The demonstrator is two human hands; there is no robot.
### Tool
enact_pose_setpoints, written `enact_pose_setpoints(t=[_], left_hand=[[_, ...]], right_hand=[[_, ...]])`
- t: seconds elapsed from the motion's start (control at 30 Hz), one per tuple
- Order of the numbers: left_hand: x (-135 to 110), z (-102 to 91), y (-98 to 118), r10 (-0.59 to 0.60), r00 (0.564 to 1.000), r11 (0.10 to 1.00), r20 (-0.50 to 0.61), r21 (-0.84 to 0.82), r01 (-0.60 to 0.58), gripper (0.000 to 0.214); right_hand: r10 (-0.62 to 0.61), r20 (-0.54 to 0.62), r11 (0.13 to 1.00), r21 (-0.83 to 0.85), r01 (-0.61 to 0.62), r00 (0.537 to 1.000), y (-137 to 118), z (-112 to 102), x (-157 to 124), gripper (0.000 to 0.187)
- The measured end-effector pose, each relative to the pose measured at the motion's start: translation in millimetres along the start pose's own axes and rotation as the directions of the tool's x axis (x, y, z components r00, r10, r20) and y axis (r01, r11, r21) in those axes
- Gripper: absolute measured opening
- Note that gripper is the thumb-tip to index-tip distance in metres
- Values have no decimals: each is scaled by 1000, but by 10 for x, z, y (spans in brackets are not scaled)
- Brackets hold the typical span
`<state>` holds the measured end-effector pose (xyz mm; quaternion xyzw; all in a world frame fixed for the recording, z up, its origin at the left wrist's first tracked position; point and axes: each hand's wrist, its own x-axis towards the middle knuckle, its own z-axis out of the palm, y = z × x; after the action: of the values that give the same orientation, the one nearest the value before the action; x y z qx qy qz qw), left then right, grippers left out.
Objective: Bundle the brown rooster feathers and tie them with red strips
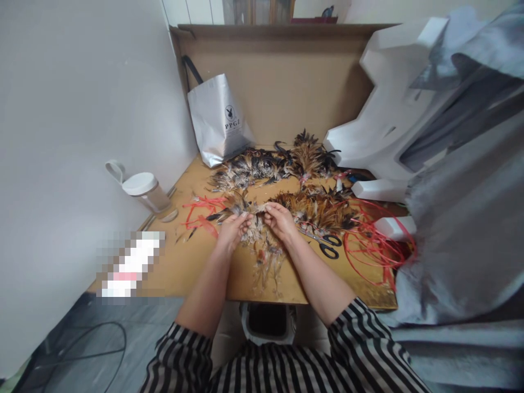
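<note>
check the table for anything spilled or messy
Yes: red strands lie in a loose tangle at the right of the table, and feather scraps are strewn toward the front edge, unlike the bunched feathers behind.

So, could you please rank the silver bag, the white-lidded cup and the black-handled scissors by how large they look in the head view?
1. Silver bag, clearly the largest.
2. White-lidded cup, counting its strap.
3. Black-handled scissors, the smallest.
</note>
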<state>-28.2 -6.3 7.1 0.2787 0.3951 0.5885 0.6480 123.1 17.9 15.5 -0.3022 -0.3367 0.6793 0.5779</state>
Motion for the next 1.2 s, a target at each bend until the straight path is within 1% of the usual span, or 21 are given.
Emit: enact_pose_setpoints(t=[0.07, 0.13, 0.2, 0.3, 0.4, 0.43, 0.47, 0.5, 0.53, 0.57, 0.6, 0.63, 0.67, 0.7, 0.73, 0.77, 0.8, 0.83, 0.9, 1.07, 1.2], left_hand=[[-4, 3, 5, -25, 1000, 999, 17, -21, 26, 19], [-6, 8, 14, -41, 999, 997, 31, -60, 43, 18], [-6, 17, 27, -37, 998, 994, 44, -102, 41, 16], [-3, 27, 43, 1, 999, 991, 40, -131, 4, 13], [13, 25, 34, 68, 997, 994, -24, -86, -70, 13], [21, 20, 24, 92, 994, 994, -50, -54, -95, 14], [30, 15, 12, 118, 990, 993, -72, -14, -119, 15], [39, 10, -2, 144, 986, 989, -89, 32, -142, 17], [47, 5, -15, 168, 981, 983, -99, 85, -160, 19], [54, 1, -26, 192, 976, 974, -101, 141, -177, 21], [58, -1, -33, 213, 972, 962, -96, 194, -192, 22], [59, 0, -37, 232, 969, 949, -87, 237, -206, 22], [58, 2, -38, 245, 967, 938, -73, 269, -218, 22], [54, 5, -36, 254, 965, 930, -59, 288, -227, 21], [48, 10, -32, 258, 965, 926, -44, 297, -234, 21], [41, 15, -28, 259, 965, 924, -33, 301, -237, 20], [34, 22, -24, 258, 966, 923, -25, 303, -238, 20], [28, 28, -21, 256, 966, 922, -20, 304, -238, 20], [19, 41, -17, 253, 967, 924, -18, 301, -236, 19], [18, 63, -18, 235, 972, 941, -20, 257, -222, 21], [28, 53, -24, 241, 970, 945, -36, 235, -226, 20]], right_hand=[[30, 33, 999, 42, -31, 999, -9, 11, -24, 24], [50, 64, 998, 36, -52, 997, -1, 19, -43, 24], [73, 93, 997, -3, -73, 993, 24, 21, -53, 23], [90, 120, 992, -99, -78, 989, 74, 20, -52, 24], [41, 113, 968, -250, -12, 993, 96, 17, -45, 23], [-5, 106, 946, -323, 39, 994, 90, 15, -46, 23], [-75, 104, 904, -413, 112, 992, 76, 14, -52, 23], [-161, 118, 833, -516, 199, 980, 55, 12, -63, 23], [-249, 151, 728, -622, 287, 957, 29, 12, -80, 23], [-321, 204, 596, -715, 365, 925, 0, 14, -102, 24], [-367, 272, 450, -785, 426, 890, -28, 19, -128, 24], [-382, 340, 308, -830, 465, 859, -53, 26, -157, 25], [-372, 398, 182, -855, 486, 839, -72, 36, -185, 26], [-350, 440, 77, -866, 493, 827, -86, 47, -210, 27], [-327, 468, -8, -870, 493, 821, -93, 59, -230, 28], [-306, 486, -76, -870, 488, 819, -94, 69, -245, 28], [-289, 495, -127, -868, 480, 819, -91, 78, -254, 27], [-274, 500, -160, -866, 474, 822, -85, 83, -258, 25], [-246, 506, -179, -862, 475, 826, -70, 86, -254, 23], [-212, 513, -118, -858, 499, 832, -49, 88, -251, 23], [-176, 538, -100, -843, 529, 824, -52, 115, -281, 21]])
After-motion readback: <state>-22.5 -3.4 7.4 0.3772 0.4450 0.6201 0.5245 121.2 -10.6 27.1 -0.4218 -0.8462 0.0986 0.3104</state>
